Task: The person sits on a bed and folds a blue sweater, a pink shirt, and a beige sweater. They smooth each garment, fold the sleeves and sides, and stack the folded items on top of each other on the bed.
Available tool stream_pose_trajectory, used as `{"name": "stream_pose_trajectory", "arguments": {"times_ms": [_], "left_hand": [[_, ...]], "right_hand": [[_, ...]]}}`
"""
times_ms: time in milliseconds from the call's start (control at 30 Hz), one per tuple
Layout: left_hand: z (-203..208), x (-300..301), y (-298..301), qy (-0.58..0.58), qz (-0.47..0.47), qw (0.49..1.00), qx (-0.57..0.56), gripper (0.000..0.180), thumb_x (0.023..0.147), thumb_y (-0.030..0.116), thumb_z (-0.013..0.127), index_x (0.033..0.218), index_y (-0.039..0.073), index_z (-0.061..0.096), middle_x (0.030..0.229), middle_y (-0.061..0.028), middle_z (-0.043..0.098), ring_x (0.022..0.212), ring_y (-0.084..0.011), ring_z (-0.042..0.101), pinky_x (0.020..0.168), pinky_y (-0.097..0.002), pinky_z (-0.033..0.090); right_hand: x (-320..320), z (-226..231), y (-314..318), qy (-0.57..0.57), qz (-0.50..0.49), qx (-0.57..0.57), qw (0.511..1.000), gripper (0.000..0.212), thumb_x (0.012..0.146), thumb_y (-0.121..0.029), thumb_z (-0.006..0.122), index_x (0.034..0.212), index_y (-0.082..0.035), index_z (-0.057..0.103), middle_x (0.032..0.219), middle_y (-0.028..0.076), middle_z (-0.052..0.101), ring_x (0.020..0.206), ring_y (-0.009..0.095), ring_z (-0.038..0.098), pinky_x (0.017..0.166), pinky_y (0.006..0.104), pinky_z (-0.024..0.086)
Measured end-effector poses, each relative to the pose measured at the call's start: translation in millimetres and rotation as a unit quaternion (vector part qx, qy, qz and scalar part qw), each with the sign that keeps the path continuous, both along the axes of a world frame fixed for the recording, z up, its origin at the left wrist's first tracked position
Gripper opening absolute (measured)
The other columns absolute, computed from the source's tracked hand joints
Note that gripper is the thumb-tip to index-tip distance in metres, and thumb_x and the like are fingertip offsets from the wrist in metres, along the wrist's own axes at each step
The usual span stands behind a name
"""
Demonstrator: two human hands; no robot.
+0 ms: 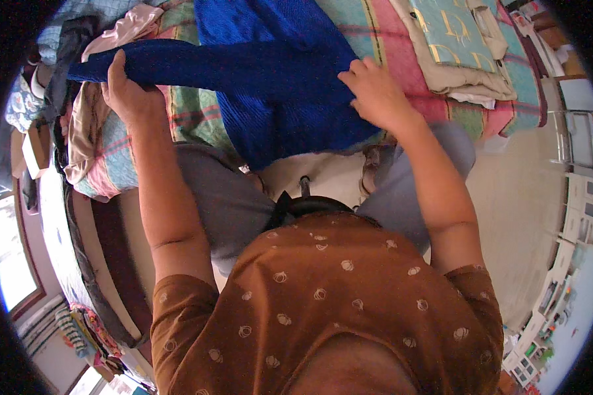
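Note:
A dark blue ribbed knit sweater (290, 99) lies on the plaid quilt in front of me, its lower part hanging over the near edge toward my knees. One long sleeve stretches out to the left across the bed. My left hand (130, 95) grips this sleeve near its cuff, with the thumb on top and the other fingers mostly hidden below the cloth. At the right side of the sweater's body, my right hand (379, 92) has its fingers closed on the knit edge. The sweater's far end runs out of view at the top.
The plaid quilt (402, 62) covers the bed. Folded beige garments (441, 79) lie at the right, topped by a teal item (454, 33) with gold print. Pinkish-beige satin cloth (85, 128) and a dark garment (62, 79) lie at the left. Pale floor (517, 191) stretches along the right.

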State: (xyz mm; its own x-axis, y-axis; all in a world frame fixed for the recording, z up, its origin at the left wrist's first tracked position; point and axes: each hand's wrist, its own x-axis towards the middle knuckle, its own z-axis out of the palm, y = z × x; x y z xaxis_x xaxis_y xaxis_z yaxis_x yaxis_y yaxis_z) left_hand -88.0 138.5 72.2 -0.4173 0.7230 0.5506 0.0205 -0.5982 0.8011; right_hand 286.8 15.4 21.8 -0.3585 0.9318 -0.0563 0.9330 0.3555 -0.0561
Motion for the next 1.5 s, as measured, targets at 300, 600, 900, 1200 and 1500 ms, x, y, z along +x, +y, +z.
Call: {"name": "stream_pose_trajectory", "arguments": {"times_ms": [300, 600, 900, 1200, 1500], "left_hand": [[-10.8, -24.4, 16.4, -0.297, -0.113, 0.935, -0.156, 0.027, 0.089, 0.011, 0.05, 0.107, -0.006, 0.06, 0.104, -0.0202, 0.066, 0.096, -0.0363, 0.065, 0.086, -0.0496, 0.054], [-52.0, -97.0, 63.3, -0.392, -0.224, 0.881, -0.142, 0.028, 0.088, 0.013, 0.046, 0.104, -0.005, 0.061, 0.098, -0.0213, 0.066, 0.088, -0.0379, 0.066, 0.081, -0.052, 0.055], [-55.4, -109.4, 77.8, -0.419, -0.157, 0.878, -0.171, 0.017, 0.084, 0.016, 0.053, 0.089, 0.002, 0.062, 0.087, -0.0136, 0.067, 0.079, -0.0329, 0.066, 0.074, -0.0503, 0.055], [-41.9, -92.2, 48.9, -0.391, -0.147, 0.896, -0.15, 0.019, 0.084, 0.014, 0.055, 0.096, 0.002, 0.063, 0.092, -0.0154, 0.067, 0.085, -0.0348, 0.066, 0.081, -0.0516, 0.054], [-27.2, -74.9, 31.6, -0.397, -0.127, 0.897, -0.147, 0.009, 0.086, 0.013, 0.058, 0.088, 0.004, 0.06, 0.084, -0.011, 0.067, 0.078, -0.0301, 0.066, 0.076, -0.0435, 0.056]], "right_hand": [[86.0, 3.6, 14.5, 0.415, -0.105, -0.24, 0.871, 0.032, 0.091, -0.022, 0.065, 0.119, -0.006, 0.062, 0.09, 0.0, 0.061, 0.082, 0.01, 0.056, 0.075, 0.0267, 0.048], [49.2, -27.4, -26.8, 0.192, -0.171, -0.074, 0.963, 0.066, 0.074, -0.03, 0.076, 0.13, -0.01, 0.048, 0.125, 0.019, 0.06, 0.114, 0.035, 0.059, 0.095, 0.0411, 0.046], [24.2, -55.9, -54.1, 0.127, -0.227, 0.167, 0.951, 0.056, 0.075, -0.002, 0.063, 0.129, -0.016, 0.055, 0.101, 0.016, 0.059, 0.085, 0.036, 0.062, 0.072, 0.0484, 0.05], [21.6, -23.5, -54.1, 0.065, -0.064, 0.127, 0.988, 0.059, 0.072, -0.017, 0.07, 0.129, -0.018, 0.059, 0.11, 0.01, 0.055, 0.107, 0.03, 0.05, 0.09, 0.0431, 0.041], [-23.8, -49.8, -21.9, 0.133, 0.022, 0.179, 0.975, 0.053, 0.076, -0.024, 0.072, 0.125, -0.009, 0.059, 0.133, 0.011, 0.053, 0.124, 0.028, 0.049, 0.105, 0.0465, 0.035]]}}
